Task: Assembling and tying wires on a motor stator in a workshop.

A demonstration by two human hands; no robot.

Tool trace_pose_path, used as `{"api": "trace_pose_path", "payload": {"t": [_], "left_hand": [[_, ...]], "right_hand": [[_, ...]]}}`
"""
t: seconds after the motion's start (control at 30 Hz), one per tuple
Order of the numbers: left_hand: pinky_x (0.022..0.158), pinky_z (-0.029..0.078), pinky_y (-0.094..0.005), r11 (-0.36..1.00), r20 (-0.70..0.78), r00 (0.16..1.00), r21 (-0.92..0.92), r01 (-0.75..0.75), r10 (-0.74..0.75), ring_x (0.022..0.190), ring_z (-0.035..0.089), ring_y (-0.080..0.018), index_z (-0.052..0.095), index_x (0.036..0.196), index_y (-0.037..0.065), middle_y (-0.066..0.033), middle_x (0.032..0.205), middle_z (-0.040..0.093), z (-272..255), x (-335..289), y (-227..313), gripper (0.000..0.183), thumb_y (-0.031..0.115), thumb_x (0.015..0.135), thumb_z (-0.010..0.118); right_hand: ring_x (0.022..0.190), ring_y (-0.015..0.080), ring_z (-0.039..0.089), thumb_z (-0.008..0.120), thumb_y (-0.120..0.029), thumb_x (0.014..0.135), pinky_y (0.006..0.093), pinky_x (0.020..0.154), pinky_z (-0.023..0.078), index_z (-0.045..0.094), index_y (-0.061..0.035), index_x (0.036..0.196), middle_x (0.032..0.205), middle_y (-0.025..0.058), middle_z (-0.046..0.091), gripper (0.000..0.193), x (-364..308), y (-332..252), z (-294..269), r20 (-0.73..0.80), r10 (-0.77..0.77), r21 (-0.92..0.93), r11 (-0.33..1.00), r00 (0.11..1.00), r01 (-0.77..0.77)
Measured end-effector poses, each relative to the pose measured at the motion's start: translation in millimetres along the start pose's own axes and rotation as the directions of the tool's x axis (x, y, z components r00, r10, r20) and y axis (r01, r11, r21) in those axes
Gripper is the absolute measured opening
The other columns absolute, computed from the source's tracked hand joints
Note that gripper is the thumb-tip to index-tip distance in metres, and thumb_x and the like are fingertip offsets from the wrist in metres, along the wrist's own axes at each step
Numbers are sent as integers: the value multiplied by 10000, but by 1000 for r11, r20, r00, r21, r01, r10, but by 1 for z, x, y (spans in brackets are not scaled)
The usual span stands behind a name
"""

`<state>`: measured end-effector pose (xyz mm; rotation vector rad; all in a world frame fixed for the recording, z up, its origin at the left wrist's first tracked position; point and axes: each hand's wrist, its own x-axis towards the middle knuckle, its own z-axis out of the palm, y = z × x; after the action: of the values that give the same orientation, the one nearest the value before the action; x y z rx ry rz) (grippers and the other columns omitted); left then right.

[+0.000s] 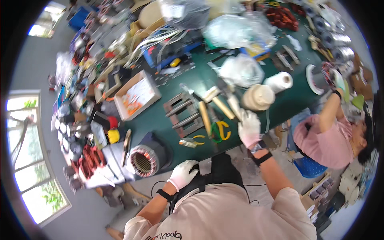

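Note:
My left hand (183, 175), in a white glove, rests on my dark-trousered thigh by the table's front edge. It holds nothing, its fingers loosely apart. My gloved right hand (249, 129) is over the front of the table, its fingers round the near end of a pale-handled tool (231, 101). Left of that tool lie a wooden-handled hammer (218, 102), another wooden handle (205, 119) and yellow-and-green-handled tools (221, 131). Yellow-handled pliers (192, 141) lie close to the edge. A motor stator (145, 162) with a wound ring stands at the front left.
A dark metal frame (183, 114) and a box of paper scraps (138, 96) lie on the green table (176, 82). Beige and white spools (279, 82) stand right of the tools. Clutter crowds the left side and back. A co-worker in pink (326, 138) handles another stator (316, 79) at right.

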<state>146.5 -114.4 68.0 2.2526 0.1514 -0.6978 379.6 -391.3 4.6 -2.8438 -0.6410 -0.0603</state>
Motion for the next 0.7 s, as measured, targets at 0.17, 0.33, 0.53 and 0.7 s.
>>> {"api": "trace_pose_path", "payload": {"t": [0.17, 0.33, 0.53, 0.7], "left_hand": [[969, 561, -449, 997, -294, 955, -71, 12, -32, 1081, 707, -358, 732, 1161, 44, -155, 1139, 750, -15, -79, -37, 259, 163, 932, 710], [781, 568, -435, 993, -662, 744, 4, -114, 88, 870, 705, -338, 722, 1031, 24, -149, 963, 724, -65, -117, -58, 236, -32, 804, 753], [731, 559, -426, 950, -673, 671, 203, -235, 310, 808, 700, -306, 725, 1032, 52, -92, 896, 712, -104, -87, -139, 235, 11, 807, 777], [590, 487, -382, 932, -620, 700, 296, -209, 354, 633, 627, -214, 731, 1031, 101, -14, 733, 602, -95, -79, -154, 237, 89, 798, 770]], "right_hand": [[967, 382, 699, 730, -151, 916, 504, 820, 573, 546, -40, 1393, 1121, 196, 657, 523, -22, -60, 12, 346, -58, 195, 981, 937, -11], [956, 471, 702, 738, -71, 871, 523, 816, 590, 311, -68, 1613, 1164, 277, 636, 856, -35, -87, 59, 387, 192, 28, 975, 902, -220], [972, 481, 703, 706, -104, 866, 552, 875, 557, 492, -76, 1451, 1023, 262, 728, 624, -28, -136, 14, 506, 289, 27, 936, 813, -350], [1052, 468, 674, 702, -5, 832, 494, 900, 544, 545, -37, 1317, 1087, 273, 670, 510, -67, -248, -60, 611, 22, 413, 844, 792, -342]]}}
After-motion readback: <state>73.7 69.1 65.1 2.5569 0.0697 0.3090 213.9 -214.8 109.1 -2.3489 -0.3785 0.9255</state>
